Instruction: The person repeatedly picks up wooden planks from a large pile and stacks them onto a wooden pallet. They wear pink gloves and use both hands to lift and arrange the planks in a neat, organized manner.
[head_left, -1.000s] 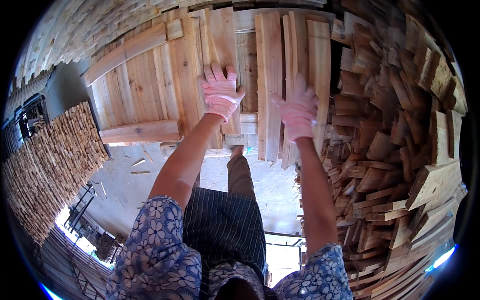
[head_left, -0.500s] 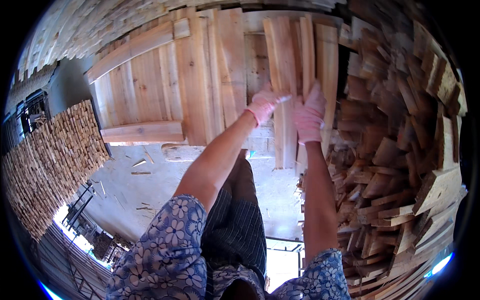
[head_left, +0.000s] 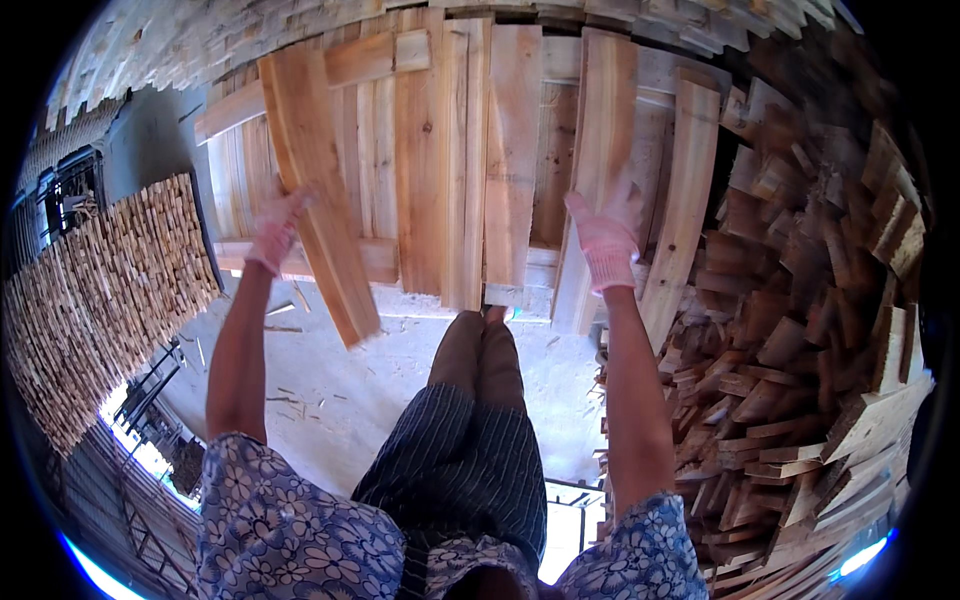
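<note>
1. Under the fingers of my pink-gloved left hand (head_left: pixel 280 225) slants a long, flat, reddish-brown wooden plank (head_left: pixel 328 235), its lower end jutting past the grip toward me.
2. I judge it stiff, fairly light and hard to break, with sawn faces unlikely to slip; its length could make it swing, so the long edges near the middle seem the best hold.
3. That grip is closed on the plank's left edge, fingers bent over the top; the thumb is hidden.
4. My pink-gloved right hand (head_left: pixel 610 238) stands open, thumb out, over a broad, pale brown wooden board (head_left: pixel 603 130); blur hides whether the palm touches.
5. Right of this grip lies a narrow, knotty tan slat (head_left: pixel 682 200), and beyond it a heap of brown wood offcuts (head_left: pixel 800 340).
</note>
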